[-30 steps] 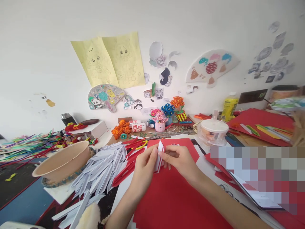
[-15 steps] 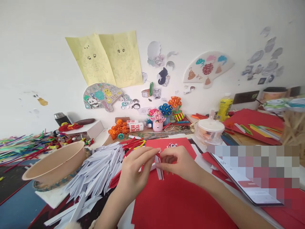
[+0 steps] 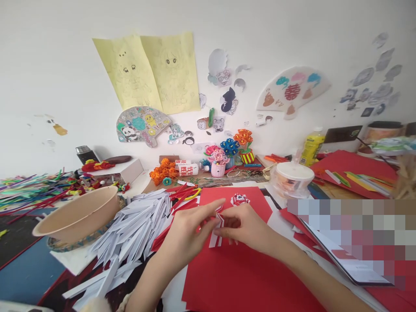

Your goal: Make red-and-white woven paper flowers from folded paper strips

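Note:
Between my two hands is a folded red-and-white paper strip (image 3: pixel 216 239), its lower end hanging below the fingers. My left hand (image 3: pixel 191 225) pinches it between thumb and fingers, with the index finger stretched out over the top. From the other side my right hand (image 3: pixel 245 225) grips it with thumb and index finger. Part of the strip is hidden by the fingers. Under both hands lies a large red paper sheet (image 3: pixel 247 273). A small woven red-and-white paper piece (image 3: pixel 240 199) rests on that sheet, just beyond my right hand.
On the left are a heap of folded white paper strips (image 3: pixel 130 229) and a beige basin (image 3: pixel 78 214). Yellow-handled scissors (image 3: pixel 193 195) lie behind my left hand. To the right stand a lidded white cup (image 3: pixel 294 173) and a phone (image 3: pixel 344 255). Pots of handmade flowers (image 3: pixel 218 169) line the back.
The paper strip has turned in my hands and its lower end now slants to the left. My fingers have shifted on it. The view has moved slightly.

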The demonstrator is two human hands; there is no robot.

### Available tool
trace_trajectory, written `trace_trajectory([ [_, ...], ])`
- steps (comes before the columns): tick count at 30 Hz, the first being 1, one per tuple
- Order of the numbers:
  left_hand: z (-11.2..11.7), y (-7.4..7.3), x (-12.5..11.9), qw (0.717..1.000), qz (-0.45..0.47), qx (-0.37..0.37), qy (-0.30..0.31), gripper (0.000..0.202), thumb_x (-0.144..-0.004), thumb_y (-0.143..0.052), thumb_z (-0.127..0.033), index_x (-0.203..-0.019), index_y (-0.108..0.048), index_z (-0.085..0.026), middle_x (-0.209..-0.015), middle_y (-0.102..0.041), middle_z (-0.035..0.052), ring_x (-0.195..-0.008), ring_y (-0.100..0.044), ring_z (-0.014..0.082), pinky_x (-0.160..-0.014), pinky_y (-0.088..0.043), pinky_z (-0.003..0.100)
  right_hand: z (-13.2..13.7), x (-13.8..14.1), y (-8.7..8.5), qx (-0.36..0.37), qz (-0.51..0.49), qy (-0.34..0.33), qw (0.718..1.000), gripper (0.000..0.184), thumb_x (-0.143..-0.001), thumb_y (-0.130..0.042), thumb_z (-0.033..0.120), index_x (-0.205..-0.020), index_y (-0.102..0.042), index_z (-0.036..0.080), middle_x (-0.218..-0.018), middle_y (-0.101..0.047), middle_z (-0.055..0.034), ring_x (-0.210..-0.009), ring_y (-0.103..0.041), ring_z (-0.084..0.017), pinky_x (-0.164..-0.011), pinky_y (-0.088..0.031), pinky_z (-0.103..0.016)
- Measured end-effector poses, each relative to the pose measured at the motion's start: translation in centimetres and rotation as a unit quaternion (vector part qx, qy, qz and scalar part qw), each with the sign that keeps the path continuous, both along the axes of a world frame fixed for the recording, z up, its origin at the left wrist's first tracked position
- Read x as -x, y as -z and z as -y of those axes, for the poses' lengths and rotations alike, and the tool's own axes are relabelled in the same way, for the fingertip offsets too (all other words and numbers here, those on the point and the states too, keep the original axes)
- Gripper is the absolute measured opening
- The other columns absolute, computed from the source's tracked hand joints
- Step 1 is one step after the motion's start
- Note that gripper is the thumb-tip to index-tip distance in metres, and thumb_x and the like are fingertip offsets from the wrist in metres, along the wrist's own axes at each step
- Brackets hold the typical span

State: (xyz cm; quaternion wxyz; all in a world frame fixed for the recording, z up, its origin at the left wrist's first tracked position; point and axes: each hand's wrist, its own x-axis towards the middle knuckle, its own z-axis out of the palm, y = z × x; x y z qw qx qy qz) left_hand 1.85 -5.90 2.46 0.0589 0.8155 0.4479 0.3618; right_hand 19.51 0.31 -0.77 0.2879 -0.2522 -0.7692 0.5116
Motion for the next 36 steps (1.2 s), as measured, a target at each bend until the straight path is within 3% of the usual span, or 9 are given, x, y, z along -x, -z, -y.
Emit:
trace_trajectory([
  [6, -0.5, -0.6, 0.0, 0.987, 0.076, 0.131, -0.044, 0.013, -0.081, -0.064, -0.017, -0.093, -0.068, -0.019, -0.083, -0.072, -0.0008, -0.069, -0.065, 0.011, -0.065, -0.05, 0.019, 0.1, 0.1, -0.1, 0.04, -0.045, 0.033, 0.998, 0.029, -0.078, -0.07, 0.043, -0.071, -0.062, 0.016, -0.058, -0.062, 0.0014, -0.051, -0.061, -0.014, -0.052, -0.048, -0.025],
  [8, -0.4, -0.7, 0.2, 0.988, 0.063, 0.132, -0.052, 0.008, -0.083, -0.062, -0.021, -0.084, -0.07, -0.02, -0.078, -0.072, -0.0013, -0.067, -0.064, 0.011, -0.063, -0.048, 0.019, 0.0, -0.1, -0.3, 0.06, -0.073, 0.034, 0.995, 0.028, -0.077, -0.071, 0.042, -0.077, -0.065, 0.015, -0.062, -0.065, -0.0002, -0.055, -0.063, -0.015, -0.056, -0.051, -0.026],
  [11, -0.1, -0.5, 0.2, 0.994, 0.022, 0.095, -0.059, 0.019, -0.087, -0.057, -0.024, -0.074, -0.07, -0.019, -0.068, -0.071, -0.0007, -0.059, -0.06, 0.0107, -0.058, -0.044, 0.019, -0.1, -0.3, -0.7, 0.078, -0.105, 0.031, 0.991, 0.029, -0.077, -0.072, 0.041, -0.084, -0.066, 0.014, -0.071, -0.069, -0.0033, -0.061, -0.066, -0.016, -0.063, -0.053, -0.028],
  [15, 0.1, 0.2, -0.1, 0.996, 0.026, 0.076, -0.035, 0.018, -0.09, -0.054, -0.024, -0.082, -0.07, -0.02, -0.071, -0.072, -0.0003, -0.059, -0.061, 0.0109, -0.058, -0.044, 0.019, -0.1, -0.2, -0.8, 0.106, -0.142, 0.023, 0.984, 0.027, -0.078, -0.071, 0.041, -0.086, -0.064, 0.015, -0.078, -0.07, -0.004, -0.066, -0.068, -0.017, -0.067, -0.055, -0.03],
  [20, -0.1, 0.5, -0.3, 0.993, 0.042, 0.095, -0.057, 0.016, -0.09, -0.054, -0.023, -0.084, -0.068, -0.02, -0.074, -0.072, -0.0015, -0.062, -0.062, 0.01, -0.059, -0.043, 0.018, -0.3, -0.4, -1.1, 0.121, -0.144, 0.002, 0.982, 0.022, -0.079, -0.07, 0.036, -0.09, -0.061, 0.019, -0.084, -0.071, -0.0023, -0.082, -0.069, -0.02, -0.08, -0.053, -0.034],
  [25, 0.0, 0.6, -0.7, 0.981, -0.132, 0.099, -0.1, 0.023, -0.093, -0.048, -0.027, -0.082, -0.066, -0.019, -0.069, -0.069, 0.0006, -0.058, -0.059, 0.012, -0.053, -0.036, 0.02, -1.5, -1.5, -1.9, -0.005, 0.044, 0.008, 0.999, 0.019, -0.078, -0.07, 0.035, -0.083, -0.069, 0.017, -0.084, -0.072, -0.0051, -0.076, -0.067, -0.02, -0.067, -0.05, -0.03],
  [29, -0.1, 1.1, -0.7, 0.955, -0.268, 0.054, -0.113, 0.02, -0.092, -0.045, -0.02, -0.082, -0.063, -0.018, -0.075, -0.067, 0.0032, -0.067, -0.059, 0.0174, -0.055, -0.036, 0.024, -1.8, -1.0, -1.5, -0.203, 0.153, 0.023, 0.967, 0.01, -0.082, -0.065, 0.022, -0.075, -0.07, 0.02, -0.073, -0.07, -0.0018, -0.071, -0.062, -0.018, -0.067, -0.044, -0.029],
  [32, -0.3, 1.5, -0.7, 0.944, -0.309, 0.041, -0.111, 0.018, -0.09, -0.045, -0.014, -0.087, -0.063, -0.018, -0.088, -0.066, 0.0058, -0.08, -0.058, 0.0219, -0.065, -0.043, 0.03, -1.7, -0.2, -0.4, -0.32, 0.167, 0.031, 0.932, 0.014, -0.081, -0.062, 0.009, -0.073, -0.069, 0.019, -0.077, -0.067, -0.0029, -0.073, -0.059, -0.017, -0.066, -0.042, -0.028],
  [36, -0.5, 2.0, -1.0, 0.935, -0.327, 0.034, -0.133, 0.017, -0.088, -0.047, -0.011, -0.087, -0.064, -0.016, -0.096, -0.064, 0.0082, -0.089, -0.056, 0.0254, -0.072, -0.046, 0.036, -1.8, 0.1, 1.3, -0.371, 0.113, 0.056, 0.92, 0.023, -0.076, -0.059, -0.002, -0.077, -0.07, 0.018, -0.099, -0.064, -0.0075, -0.092, -0.056, -0.02, -0.078, -0.046, -0.032],
])
